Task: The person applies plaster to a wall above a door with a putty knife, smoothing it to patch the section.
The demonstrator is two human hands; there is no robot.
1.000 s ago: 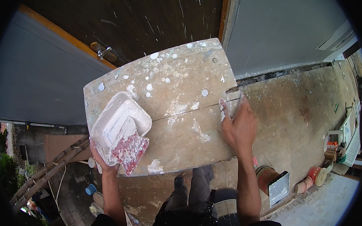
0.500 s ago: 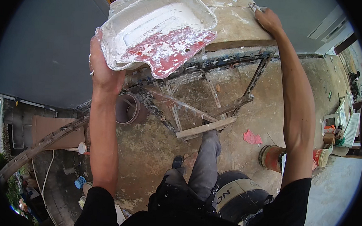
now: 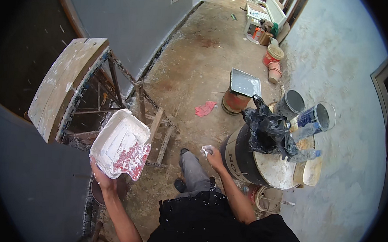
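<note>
My left hand (image 3: pixel 104 178) holds up a paint tray (image 3: pixel 103 136), gripping it at its lower left edge. White paste coats the inside of the tray, and red shows through on its notched near side. My right hand (image 3: pixel 215 159) hangs in front of my body, left of a big dark drum (image 3: pixel 238 156). Its fingers are curled, with white smears on them; what they hold, if anything, I cannot make out. Left of the tray stands a metal-framed scaffold with a wooden plank top (image 3: pixel 69 81), spattered white.
A black plastic bag (image 3: pixel 268 131), buckets (image 3: pixel 293 103) and clear bottles (image 3: pixel 305 155) crowd the drum's top. Ahead, a reddish can with a square tray (image 3: pixel 245 83) on it stands on the floor near a pink cloth (image 3: pixel 205 109). Paint buckets (image 3: pixel 274 55) line the right wall.
My view has swung right, away from the scaffold. My right hand has left the plank top and come down toward my body. The tray, still in my left hand, is lower.
</note>
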